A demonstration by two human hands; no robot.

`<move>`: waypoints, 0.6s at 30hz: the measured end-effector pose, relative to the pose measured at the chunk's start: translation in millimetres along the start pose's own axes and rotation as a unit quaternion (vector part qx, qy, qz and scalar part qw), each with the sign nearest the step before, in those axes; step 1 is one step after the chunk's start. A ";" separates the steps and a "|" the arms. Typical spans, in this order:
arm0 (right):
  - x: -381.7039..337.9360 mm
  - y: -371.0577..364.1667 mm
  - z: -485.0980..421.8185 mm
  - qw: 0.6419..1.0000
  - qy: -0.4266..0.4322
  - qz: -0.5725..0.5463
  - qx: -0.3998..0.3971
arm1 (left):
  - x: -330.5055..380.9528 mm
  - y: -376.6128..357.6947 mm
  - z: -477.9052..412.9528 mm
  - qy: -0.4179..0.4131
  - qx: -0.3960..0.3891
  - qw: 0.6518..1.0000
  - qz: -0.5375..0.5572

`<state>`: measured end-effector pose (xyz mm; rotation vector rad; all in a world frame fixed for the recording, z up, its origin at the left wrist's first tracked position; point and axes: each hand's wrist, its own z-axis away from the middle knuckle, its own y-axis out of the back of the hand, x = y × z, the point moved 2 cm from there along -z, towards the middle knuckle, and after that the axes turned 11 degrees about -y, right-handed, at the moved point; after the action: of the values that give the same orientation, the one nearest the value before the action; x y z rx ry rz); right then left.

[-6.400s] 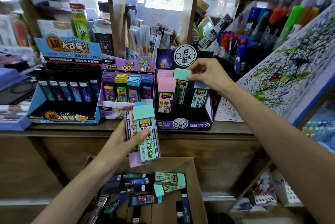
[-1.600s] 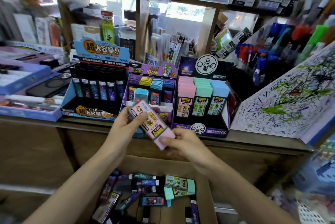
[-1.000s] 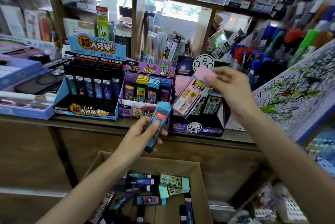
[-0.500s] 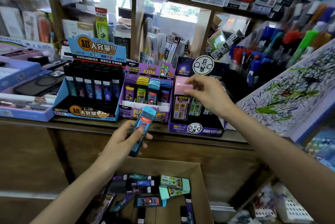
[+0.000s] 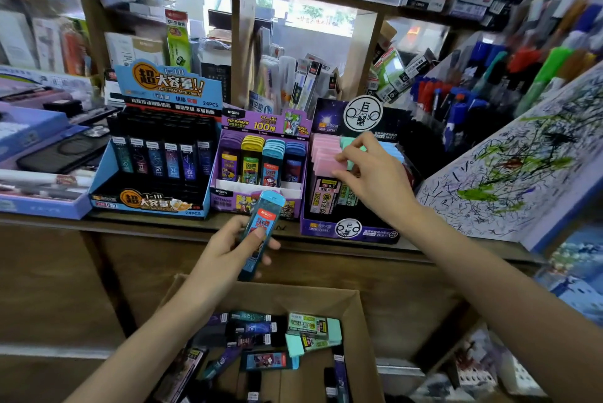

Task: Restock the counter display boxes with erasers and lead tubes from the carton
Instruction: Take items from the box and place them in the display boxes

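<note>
Several dark lead tubes [image 5: 254, 327] and two mint-capped cases [image 5: 313, 326] lie loose in the open carton [image 5: 365, 337] nearest the camera, below the counter front. Just above the carton's far edge, the left hand [image 5: 225, 259] grasps a blue lead tube [image 5: 262, 223], fingers wrapped round its lower half and thumb laid across its label; the tube tilts up and to the right, its rounded cap in front of the middle display box [image 5: 228, 203]. That purple box stands on the wooden counter [image 5: 130, 223] and holds rows of purple, yellow, light blue and dark blue tubes. To its left stands a blue display box [image 5: 107, 200] filled with upright black tubes. To its right is a dark purple display box [image 5: 326, 231] with pink, mint and pale blue cases standing in rows. The right hand [image 5: 375, 180] reaches into this box from the right, fingertips and thumb closed on the cap of the front pink-capped case [image 5: 326, 162], which stands in the pink row. A scribbled-on board [image 5: 522, 174] leans beside the box, and racks of coloured pens [image 5: 456, 102] fill the shelves behind.
</note>
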<state>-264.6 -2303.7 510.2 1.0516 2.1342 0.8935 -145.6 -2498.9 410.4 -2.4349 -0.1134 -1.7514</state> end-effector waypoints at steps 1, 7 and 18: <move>-1.8 2.0 0.1 1.000 0.001 0.025 -0.002 | 1.7 -2.6 -0.6 -0.004 -0.002 1.000 0.000; -27.9 12.8 33.5 0.993 -0.025 -0.113 -0.004 | 11.4 -18.6 -3.8 -0.032 -0.031 0.999 0.021; -60.5 -4.0 29.1 0.878 -0.158 -0.418 -0.173 | 17.2 5.5 -16.7 -0.131 -0.076 0.973 -0.172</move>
<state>-213.8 -2347.1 502.3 0.0305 1.7770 0.5745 -155.0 -2507.3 431.6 -2.8948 -0.4710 -1.5952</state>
